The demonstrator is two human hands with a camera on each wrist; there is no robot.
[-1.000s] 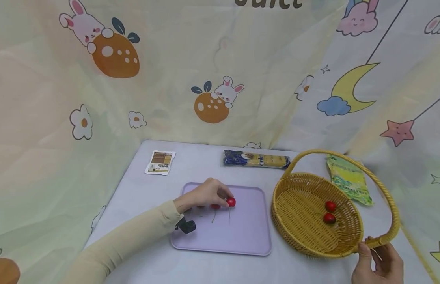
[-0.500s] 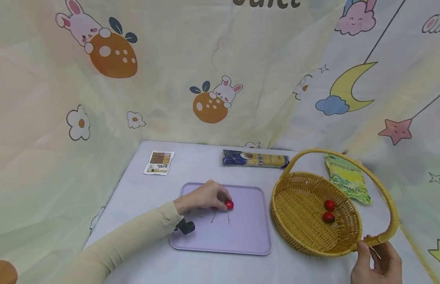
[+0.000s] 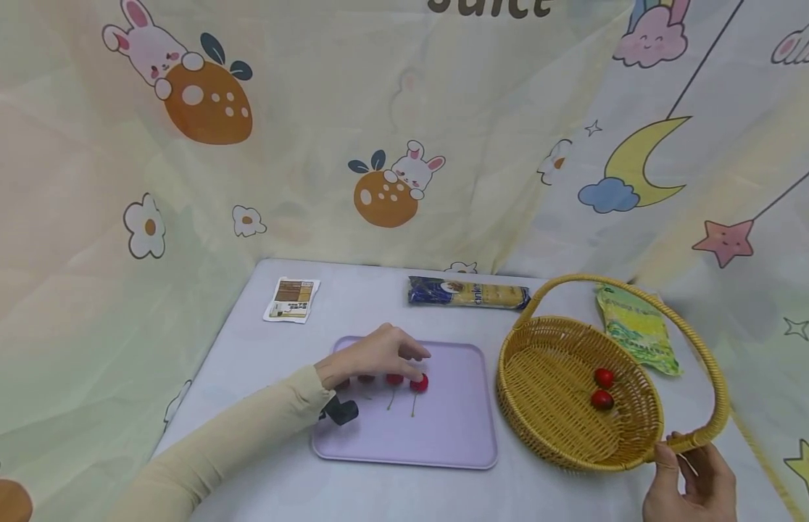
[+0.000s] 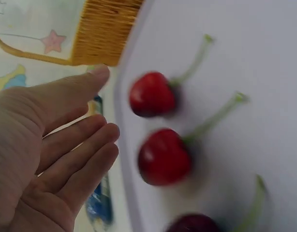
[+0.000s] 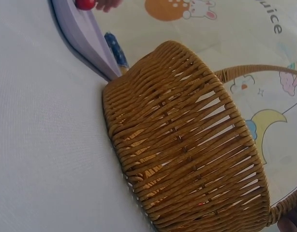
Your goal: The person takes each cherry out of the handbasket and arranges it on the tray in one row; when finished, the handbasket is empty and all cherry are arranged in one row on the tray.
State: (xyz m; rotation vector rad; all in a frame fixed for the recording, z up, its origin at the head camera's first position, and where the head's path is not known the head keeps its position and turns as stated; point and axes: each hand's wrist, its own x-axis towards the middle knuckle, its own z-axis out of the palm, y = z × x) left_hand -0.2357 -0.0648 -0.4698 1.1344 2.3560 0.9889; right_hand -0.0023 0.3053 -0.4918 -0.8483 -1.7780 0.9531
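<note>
Over the lilac tray (image 3: 444, 438) my left hand (image 3: 378, 354) hovers with thumb and fingers spread apart, holding nothing. Right below its fingertips lies a red cherry (image 3: 419, 383) with a green stem; another red cherry (image 4: 165, 157) is beside it. A darker cherry (image 4: 193, 224) shows at the bottom of the left wrist view, and more cherries sit partly hidden under the hand. My right hand (image 3: 691, 484) grips the base of the handle of a wicker basket (image 3: 548, 399). Two red cherries, one upper (image 3: 603, 378) and one lower (image 3: 602, 400), lie inside the basket.
A blue and yellow pasta packet (image 3: 470, 292) lies behind the tray. Behind the basket is a green and yellow bag (image 3: 639, 330). A small white and brown sachet (image 3: 292, 300) lies at the back left. A printed curtain (image 3: 300, 145) surrounds the white table (image 3: 248, 391).
The left hand has let go of the rightmost cherry, which now lies slightly lower and to the left on the tray; its fingers have spread. The right hand keeps its grip on the basket.
</note>
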